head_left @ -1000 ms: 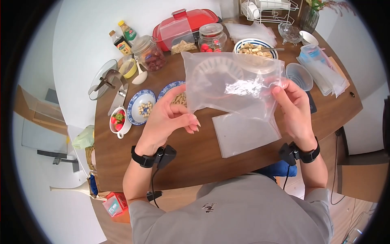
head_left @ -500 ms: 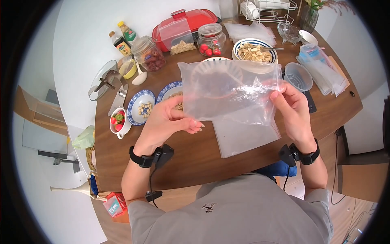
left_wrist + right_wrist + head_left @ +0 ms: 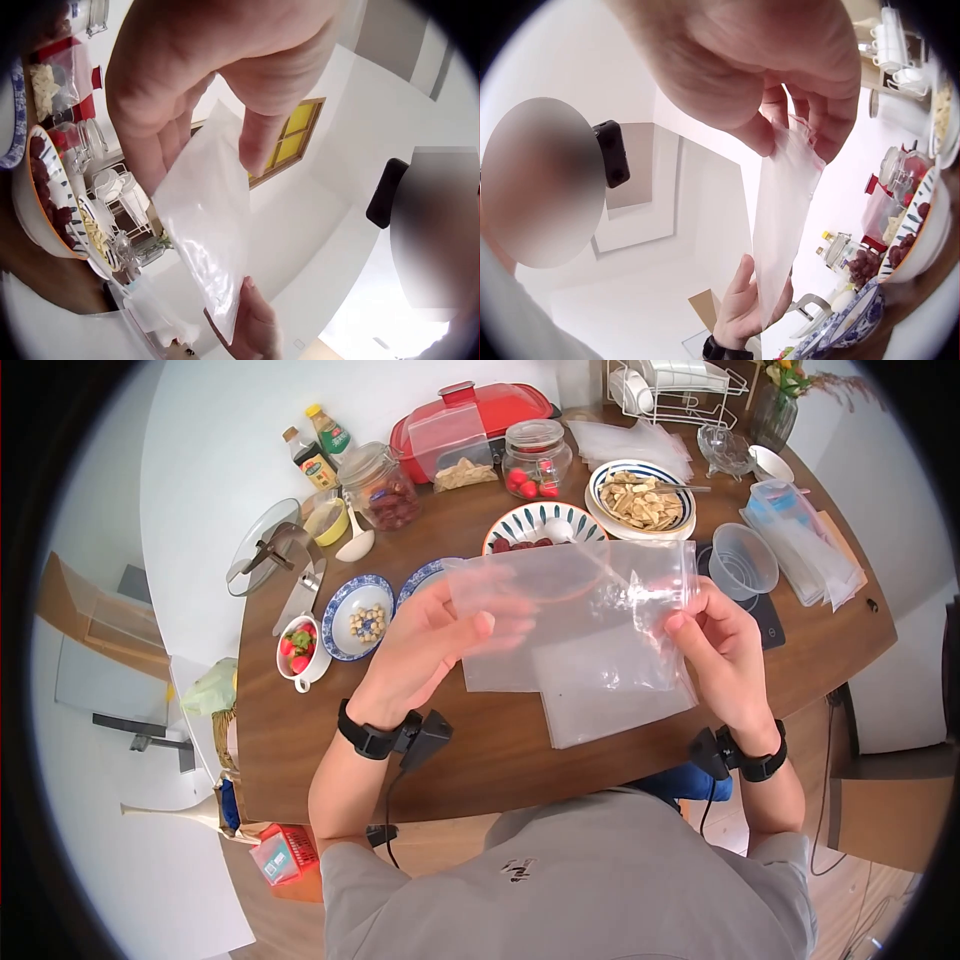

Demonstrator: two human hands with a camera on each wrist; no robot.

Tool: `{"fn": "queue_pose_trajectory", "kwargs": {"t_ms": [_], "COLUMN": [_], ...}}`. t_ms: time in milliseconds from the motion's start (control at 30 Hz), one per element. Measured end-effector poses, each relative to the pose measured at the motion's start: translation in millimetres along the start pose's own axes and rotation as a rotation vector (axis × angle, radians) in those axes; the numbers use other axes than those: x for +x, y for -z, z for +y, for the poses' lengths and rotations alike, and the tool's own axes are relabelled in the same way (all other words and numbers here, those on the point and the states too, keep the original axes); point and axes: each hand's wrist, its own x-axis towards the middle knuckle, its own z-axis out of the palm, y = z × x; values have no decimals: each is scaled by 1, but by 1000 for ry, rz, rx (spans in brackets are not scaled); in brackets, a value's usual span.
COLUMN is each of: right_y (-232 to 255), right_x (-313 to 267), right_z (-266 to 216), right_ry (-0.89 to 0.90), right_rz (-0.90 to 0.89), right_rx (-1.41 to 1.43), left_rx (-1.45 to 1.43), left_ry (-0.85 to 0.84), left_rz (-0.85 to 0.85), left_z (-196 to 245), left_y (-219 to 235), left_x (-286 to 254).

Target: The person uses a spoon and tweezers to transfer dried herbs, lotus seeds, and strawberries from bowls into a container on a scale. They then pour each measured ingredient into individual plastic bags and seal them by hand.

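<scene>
A clear plastic bag point(image 3: 570, 620) is held up over the table, shiny on its right part. My right hand point(image 3: 725, 645) pinches its right edge between thumb and curled fingers, as the right wrist view also shows on the bag point(image 3: 784, 199). At the opposite end, my left hand point(image 3: 430, 640) has its fingers fairly straight, lying behind the film and blurred. Its thumb point(image 3: 259, 142) stands apart from those fingers, with the bag's corner between them in the left wrist view. Below the bag lies a stack of flat clear bags point(image 3: 600, 710), partly covered by it.
Blue-rimmed plates, one with pale round nuts point(image 3: 367, 623), and a bowl of strawberries point(image 3: 298, 650) stand left. Behind the bag sit a bowl of dark red dates point(image 3: 545, 515) and a plate of pale slices point(image 3: 645, 500). A clear plastic tub point(image 3: 745, 565) stands right.
The bag has come lower and nearer, uncovering the bowl of dates. My left hand has let its thumb come away from the fingers, which have straightened; my right hand keeps its pinch.
</scene>
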Motion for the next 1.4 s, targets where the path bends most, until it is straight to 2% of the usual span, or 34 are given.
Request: {"fn": "queue_pose_trajectory", "kwargs": {"t_ms": [133, 200, 233, 300, 433, 500, 633, 700, 733, 800, 833, 900, 933, 1000, 1133, 1200, 1233, 1300, 1400], "right_y": [1, 0, 0, 0, 0, -5, -4, 1, 1, 0, 1, 2, 2, 4, 2, 1, 1, 3, 4], "right_x": [-1, -1, -2, -3, -4, -4, -5, -6, -7, -8, -9, -10, -11, -12, -16, -20, -21, -22, -23], "right_z": [0, -1, -1, -1, 1, -3, -1, 3, 2, -2, -1, 1, 0, -2, 4, 5, 5, 8, 5], "right_ry": [32, 27, 27, 8, 43, 69, 87, 61, 60, 52, 50, 77, 75, 57, 69, 41, 13, 11, 6], "right_rz": [12, 26, 25, 24, 3, 0, 21, 38, 37, 48, 49, 97, 96, 144, 196, 206, 219, 214, 218], "right_rx": [-40, -14, -12, -12, -57, -120, -84, -88, -89, -153, -153, -145, -144, -121, -89, -73, -59, -42, -31], "left_rx": [109, 129, 131, -77, 22, 186, 83, 298, 298, 580, 580, 324, 324, 178, 365, 329, 329, 319, 418], "left_ry": [20, -111, -111, -149, -157, -259, -302, -282, -282, -339, -337, -312, -310, -187, -224, -430, -433, -554, -584], "left_rz": [131, 146, 148, 197, 232, 348, 375, 366, 367, 488, 487, 334, 336, 334, 303, 417, 419, 405, 367], "left_z": [-13, -15, -13, -1, -12, -15, -13, -12, -13, -15, -15, -14, -15, -18, -24, -27, -27, -26, -32], "left_y": [16, 12, 7, -10, 8, 9, 2, -1, -2, -4, -1, 5, 3, -4, -4, -14, -17, -21, -16], "left_x": [-1, -2, -2, -2, -2, -1, 0, -2, -4, -8, -9, -12, -11, -6, -9, -8, -7, -7, -10]}}
